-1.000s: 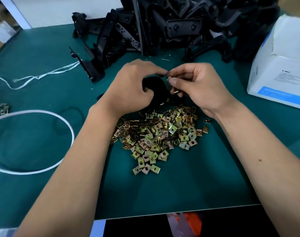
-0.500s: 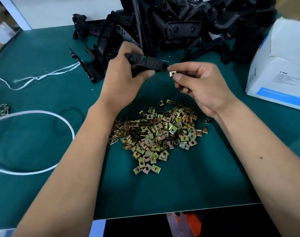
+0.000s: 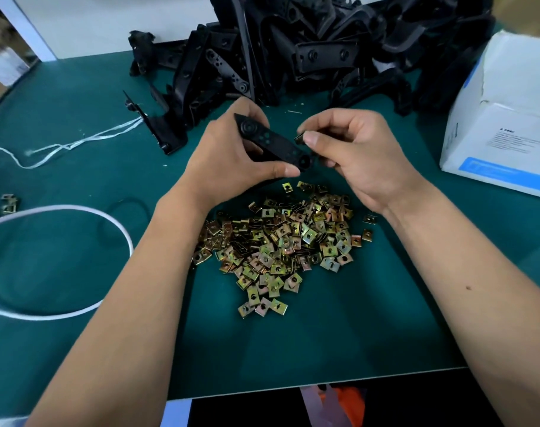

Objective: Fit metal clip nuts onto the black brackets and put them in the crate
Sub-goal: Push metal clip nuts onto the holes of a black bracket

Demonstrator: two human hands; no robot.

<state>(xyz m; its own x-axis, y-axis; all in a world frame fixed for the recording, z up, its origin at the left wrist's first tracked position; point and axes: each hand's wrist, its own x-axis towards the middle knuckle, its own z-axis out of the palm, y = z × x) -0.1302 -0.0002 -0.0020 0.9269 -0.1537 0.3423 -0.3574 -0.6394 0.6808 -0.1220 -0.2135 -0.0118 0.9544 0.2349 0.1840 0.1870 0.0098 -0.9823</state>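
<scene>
The black plastic brackets (image 3: 308,50) lie heaped in a big tangled pile along the far side of the dark green work mat (image 3: 308,334), with a few spilling forward and left toward a loose bracket (image 3: 158,131) standing on edge near the pile's front. To my right, the white cardboard box with a blue stripe (image 3: 502,118) sits on the mat's edge, just beside the heap. On my left a white cord (image 3: 78,217) curves in a wide loop across the mat, and a thin pale string (image 3: 78,143) trails away from the loose bracket toward the left edge. In front of me, between my forearms, is the spread pile of small square brass-coloured metal clip nuts (image 3: 281,245), a few lying apart at its near tip. My left hand (image 3: 225,155) grips a long flat black bracket (image 3: 272,143) above the pile, fingers curled round its far end and thumb pressed under its near end, so it slants down toward my right. My right hand (image 3: 355,152) is curled, pinching a single metal clip nut (image 3: 299,138) between thumb and forefinger, just beside the bracket's upper edge; I cannot tell whether it touches. A few stray clip nuts (image 3: 7,203) lie at the far left edge of the mat, well apart from the rest.
</scene>
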